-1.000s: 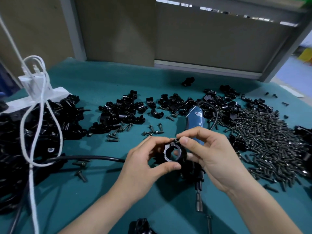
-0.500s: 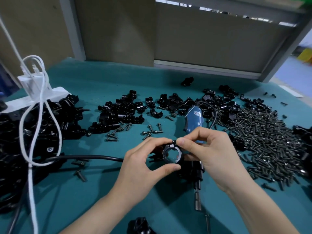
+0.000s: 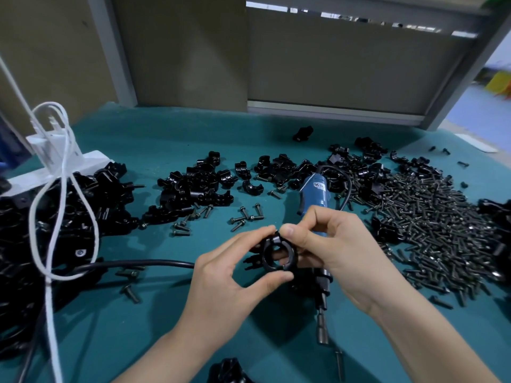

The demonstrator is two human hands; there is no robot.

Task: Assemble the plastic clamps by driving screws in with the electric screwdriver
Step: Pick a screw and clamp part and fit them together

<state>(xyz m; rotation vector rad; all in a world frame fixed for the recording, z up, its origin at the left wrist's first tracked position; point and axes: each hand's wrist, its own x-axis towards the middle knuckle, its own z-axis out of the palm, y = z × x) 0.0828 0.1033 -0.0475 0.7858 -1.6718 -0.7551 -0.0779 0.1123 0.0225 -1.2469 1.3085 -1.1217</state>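
Observation:
A black ring-shaped plastic clamp [image 3: 277,255] is held up over the middle of the teal table. My left hand [image 3: 235,275] grips it between thumb below and forefinger on top. My right hand [image 3: 336,252] pinches at the clamp's upper right edge with thumb and forefinger; whatever it pinches there is hidden by the fingertips. The blue electric screwdriver [image 3: 315,196] lies on the table under my right hand, its bit end [image 3: 322,331] pointing toward me. A big heap of dark screws [image 3: 431,222] lies to the right.
Loose black clamp halves [image 3: 199,189] are spread across the middle, and a large black pile [image 3: 55,217] fills the left. A white power strip [image 3: 58,167] with white cable [image 3: 52,272] stands at far left. A black cord [image 3: 143,263] runs across the table. Another black part [image 3: 229,370] lies at the near edge.
My right thumb and forefinger have shifted slightly at the clamp's top edge, and the clamp has turned a little in my left hand. The screwdriver has not moved.

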